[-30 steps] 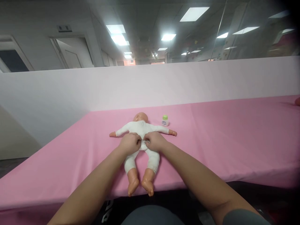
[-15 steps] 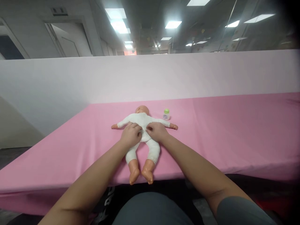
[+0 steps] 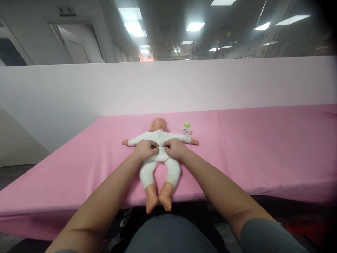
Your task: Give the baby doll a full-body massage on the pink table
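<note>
A baby doll (image 3: 159, 154) with a white cloth body lies on a pink-covered table (image 3: 237, 147), its head away from me and its feet at the near edge. No face shows on the head from here. My left hand (image 3: 146, 149) pinches the white cloth at the left of the doll's torso, thumb and fingers pressed together. Opposite it, my right hand (image 3: 176, 148) pinches the cloth on the right side. A raised fold of fabric runs between the two hands. The doll's arms stretch out to both sides.
Beyond the doll's right-hand arm stands a small jar (image 3: 186, 129) with a green lid. A low white wall (image 3: 168, 88) runs along the table's back, with glass above it. The near table edge is close to my body.
My left hand has turned and now pinches the cloth with its fingertips pointing right. The doll's head and left-side arm have shifted slightly left, and its feet have come a little nearer.
</note>
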The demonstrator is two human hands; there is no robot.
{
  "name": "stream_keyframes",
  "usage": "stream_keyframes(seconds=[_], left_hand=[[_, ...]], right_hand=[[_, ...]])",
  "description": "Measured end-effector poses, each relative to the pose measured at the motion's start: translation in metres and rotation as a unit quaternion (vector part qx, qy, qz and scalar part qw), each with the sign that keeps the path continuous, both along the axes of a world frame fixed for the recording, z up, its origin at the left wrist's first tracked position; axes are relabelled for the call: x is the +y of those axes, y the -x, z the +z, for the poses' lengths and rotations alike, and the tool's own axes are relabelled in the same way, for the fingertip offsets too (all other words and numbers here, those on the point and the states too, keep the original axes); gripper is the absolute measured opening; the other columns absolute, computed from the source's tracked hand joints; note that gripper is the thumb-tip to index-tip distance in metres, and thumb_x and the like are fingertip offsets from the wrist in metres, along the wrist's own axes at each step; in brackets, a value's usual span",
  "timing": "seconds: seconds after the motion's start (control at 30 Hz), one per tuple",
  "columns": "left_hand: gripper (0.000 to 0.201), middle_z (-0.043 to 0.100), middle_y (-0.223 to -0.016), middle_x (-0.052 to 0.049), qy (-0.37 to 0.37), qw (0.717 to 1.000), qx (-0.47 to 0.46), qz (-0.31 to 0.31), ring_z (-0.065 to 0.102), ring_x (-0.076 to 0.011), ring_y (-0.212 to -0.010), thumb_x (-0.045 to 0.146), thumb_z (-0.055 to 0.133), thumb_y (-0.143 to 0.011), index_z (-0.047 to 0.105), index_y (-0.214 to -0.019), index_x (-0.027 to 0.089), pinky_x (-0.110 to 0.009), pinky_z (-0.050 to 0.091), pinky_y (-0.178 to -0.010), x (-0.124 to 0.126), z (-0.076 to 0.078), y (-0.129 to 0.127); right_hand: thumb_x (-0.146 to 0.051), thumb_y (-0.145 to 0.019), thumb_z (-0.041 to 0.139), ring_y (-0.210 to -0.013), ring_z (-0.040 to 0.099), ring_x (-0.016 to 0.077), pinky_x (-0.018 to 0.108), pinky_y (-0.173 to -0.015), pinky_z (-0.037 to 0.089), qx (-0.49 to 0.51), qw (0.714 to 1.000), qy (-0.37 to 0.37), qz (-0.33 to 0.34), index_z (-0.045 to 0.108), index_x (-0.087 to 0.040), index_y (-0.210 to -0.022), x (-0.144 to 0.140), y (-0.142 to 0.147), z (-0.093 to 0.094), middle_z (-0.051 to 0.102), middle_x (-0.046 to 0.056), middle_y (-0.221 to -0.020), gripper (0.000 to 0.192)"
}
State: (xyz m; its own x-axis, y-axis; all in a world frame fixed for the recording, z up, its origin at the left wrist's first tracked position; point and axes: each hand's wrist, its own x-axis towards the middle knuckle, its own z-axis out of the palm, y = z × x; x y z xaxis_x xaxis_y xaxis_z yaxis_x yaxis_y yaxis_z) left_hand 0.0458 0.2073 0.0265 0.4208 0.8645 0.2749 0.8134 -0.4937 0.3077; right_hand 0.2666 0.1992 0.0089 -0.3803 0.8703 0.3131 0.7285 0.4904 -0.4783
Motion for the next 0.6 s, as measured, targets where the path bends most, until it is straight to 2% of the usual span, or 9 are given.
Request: stream_keyframes(seconds=[0.1, 0.17, 0.27, 0.33, 0.43, 0.6], left_hand=[[0.029, 0.072, -0.074, -0.004, 0.014, 0.999, -0.041, 0.028, 0.066, -0.0233, -0.073, 0.039, 0.054, -0.09, 0.076, -0.081, 0.023, -0.037, 0.049, -0.066, -0.002, -0.001, 0.001], [0.024, 0.073, -0.083, -0.005, -0.034, 0.998, -0.033, 0.031, 0.067, -0.0249, -0.081, 0.035, 0.056, -0.088, 0.075, -0.083, 0.022, -0.039, 0.051, -0.073, -0.006, -0.002, -0.003], [0.024, 0.072, -0.108, -0.01, -0.135, 0.991, 0.011, 0.011, 0.064, -0.0306, -0.106, 0.027, 0.059, -0.085, 0.075, -0.102, 0.021, -0.045, 0.05, -0.094, -0.01, -0.004, -0.011], [0.033, 0.069, -0.121, -0.012, -0.149, 0.988, 0.034, 0.0, 0.061, -0.0324, -0.116, 0.024, 0.057, -0.086, 0.074, -0.114, 0.021, -0.047, 0.048, -0.101, -0.011, -0.005, -0.015], [0.033, 0.071, -0.12, -0.011, -0.097, 0.994, 0.051, -0.007, 0.064, -0.0308, -0.111, 0.026, 0.054, -0.088, 0.075, -0.114, 0.021, -0.044, 0.05, -0.093, -0.007, -0.006, -0.015], [0.026, 0.075, -0.097, -0.008, -0.057, 0.997, 0.06, 0.007, 0.068, -0.0275, -0.09, 0.033, 0.056, -0.087, 0.078, -0.095, 0.022, -0.039, 0.047, -0.075, -0.006, 0.002, -0.012]], right_hand=[[-0.017, -0.091, 0.056, -0.093, 0.07, 0.0206, 0.03, -0.08, 0.05, 0.014, 1.0, -0.001, -0.015, 0.08, -0.025, -0.097, -0.002, 0.001, 0.0, 0.08, 0.001, -0.102, 0.026], [-0.022, -0.092, 0.059, -0.096, 0.068, 0.0222, 0.032, -0.085, 0.049, 0.013, 0.998, -0.038, -0.04, 0.079, -0.023, -0.1, -0.003, 0.002, 0.0, 0.079, 0.004, -0.103, 0.021], [-0.026, -0.091, 0.064, -0.107, 0.065, 0.0259, 0.036, -0.097, 0.047, 0.0, 0.993, -0.098, -0.066, 0.076, -0.019, -0.111, -0.003, 0.003, -0.002, 0.076, 0.009, -0.112, 0.024], [-0.023, -0.093, 0.06, -0.108, 0.065, 0.0262, 0.036, -0.097, 0.046, -0.021, 0.994, -0.088, -0.054, 0.077, -0.018, -0.11, -0.002, 0.004, -0.003, 0.075, 0.01, -0.113, 0.025], [-0.018, -0.095, 0.053, -0.1, 0.067, 0.0241, 0.034, -0.09, 0.047, -0.044, 0.998, -0.035, -0.023, 0.079, -0.02, -0.104, 0.0, 0.004, -0.002, 0.078, 0.009, -0.109, 0.028], [-0.017, -0.092, 0.056, -0.094, 0.068, 0.023, 0.033, -0.082, 0.047, -0.021, 0.999, -0.012, -0.027, 0.08, -0.022, -0.101, 0.0, 0.002, 0.001, 0.08, 0.005, -0.106, 0.027]])
